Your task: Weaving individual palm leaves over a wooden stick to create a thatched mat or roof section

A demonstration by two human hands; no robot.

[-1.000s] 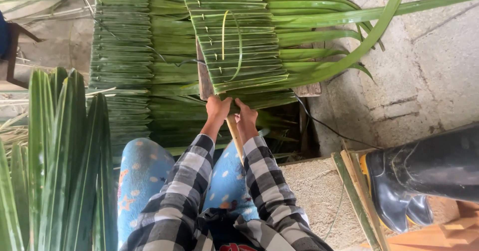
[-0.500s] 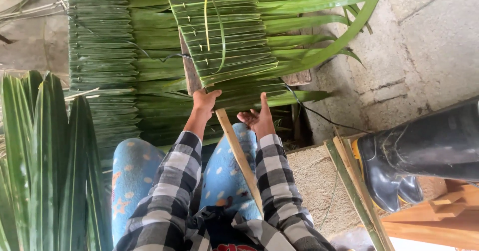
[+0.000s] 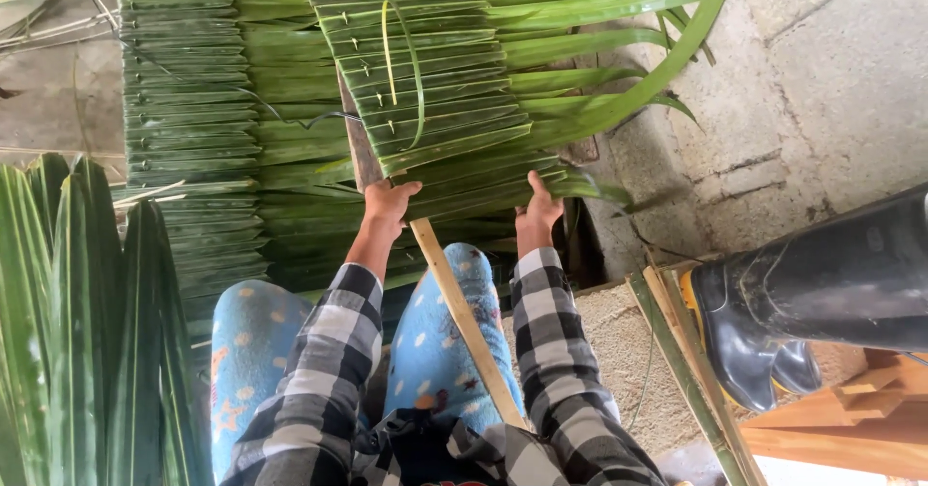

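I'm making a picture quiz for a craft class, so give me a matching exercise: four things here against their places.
Things:
1. left hand
2. right hand
3. wooden stick
4. black rubber boot

Places:
A. far right, on the ground
B. between the knees
C. on the panel's near edge, beside the stick's top
D. on the leaves' right near edge

Pairs: 1-C, 2-D, 3-B, 4-A

We record an informal outdoor thatch-making workspace: stacked panels of folded green palm leaves pinned in rows, loose long green fronds, rough cracked concrete ground, black rubber boots beside bare wooden slats.
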